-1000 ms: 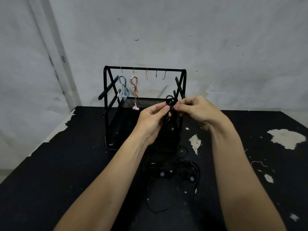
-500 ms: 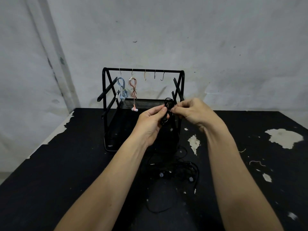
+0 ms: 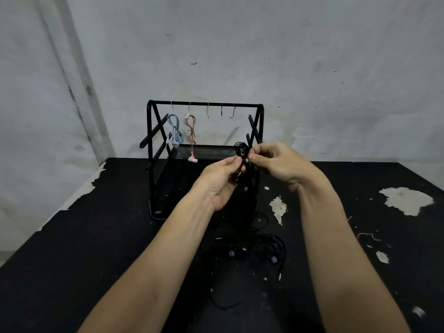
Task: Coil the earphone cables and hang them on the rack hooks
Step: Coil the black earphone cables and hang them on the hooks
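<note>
Before the rack (image 3: 204,150), my left hand (image 3: 221,181) and right hand (image 3: 278,162) both pinch the black coil (image 3: 241,150). Step: securing the coil, I judge. Next: lift it onto a free hook (image 3: 208,111).

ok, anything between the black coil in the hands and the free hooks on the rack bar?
Nothing visible. Both the left hand and right hand pinch the black earphone coil below the rack. Three free hooks hang above and to its left; the blue earphones and pink earphones hang further left, aside from that path.
</note>
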Demonstrator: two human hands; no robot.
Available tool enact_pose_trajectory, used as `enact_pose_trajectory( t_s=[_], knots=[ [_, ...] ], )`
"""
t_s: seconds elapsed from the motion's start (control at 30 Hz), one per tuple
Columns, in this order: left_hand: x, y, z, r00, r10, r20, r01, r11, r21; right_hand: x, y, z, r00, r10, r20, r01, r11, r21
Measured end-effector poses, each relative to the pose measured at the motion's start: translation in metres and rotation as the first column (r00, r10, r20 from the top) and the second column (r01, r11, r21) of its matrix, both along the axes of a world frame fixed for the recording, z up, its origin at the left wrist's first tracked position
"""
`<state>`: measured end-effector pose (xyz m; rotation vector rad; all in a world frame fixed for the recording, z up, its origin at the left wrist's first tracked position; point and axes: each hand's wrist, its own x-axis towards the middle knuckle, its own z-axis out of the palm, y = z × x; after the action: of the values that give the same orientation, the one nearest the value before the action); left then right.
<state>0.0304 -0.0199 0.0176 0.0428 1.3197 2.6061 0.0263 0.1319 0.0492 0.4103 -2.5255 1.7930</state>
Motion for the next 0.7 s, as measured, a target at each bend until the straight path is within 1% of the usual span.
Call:
enact_pose_trajectory(
  t_s=[0.1, 0.3, 0.43, 0.47, 0.57, 0.63, 0.7],
  knots=[
    [0.002, 0.001, 0.001, 0.998, 0.057, -0.009, -0.057, 0.998, -0.001, 0.0, -0.004, 0.0, 0.995, -0.088, -0.05, 0.089, 0.996, 0.024],
    [0.002, 0.002, 0.003, 0.993, 0.114, 0.029, -0.116, 0.989, 0.089, 0.003, -0.014, 0.003, 0.947, -0.262, -0.186, 0.272, 0.962, 0.03],
    [0.004, 0.003, 0.009, 0.982, 0.188, 0.005, -0.188, 0.976, 0.108, 0.005, -0.02, 0.003, 0.861, -0.419, -0.288, 0.453, 0.889, 0.063],
    [0.005, 0.004, 0.01, 0.977, 0.211, -0.013, -0.209, 0.973, 0.101, 0.006, -0.022, 0.003, 0.84, -0.451, -0.302, 0.486, 0.873, 0.047],
    [0.006, 0.006, 0.013, 0.96, 0.268, -0.083, -0.262, 0.962, 0.072, 0.009, -0.028, 0.003, 0.809, -0.47, -0.353, 0.497, 0.868, -0.017],
    [0.006, 0.007, 0.013, 0.946, 0.301, -0.123, -0.298, 0.954, 0.042, 0.01, -0.033, 0.004, 0.803, -0.458, -0.382, 0.492, 0.87, -0.009],
    [0.004, 0.008, 0.012, 0.934, 0.319, -0.163, -0.323, 0.947, 0.006, 0.01, -0.037, 0.003, 0.824, -0.434, -0.364, 0.473, 0.881, 0.02]
  ],
)
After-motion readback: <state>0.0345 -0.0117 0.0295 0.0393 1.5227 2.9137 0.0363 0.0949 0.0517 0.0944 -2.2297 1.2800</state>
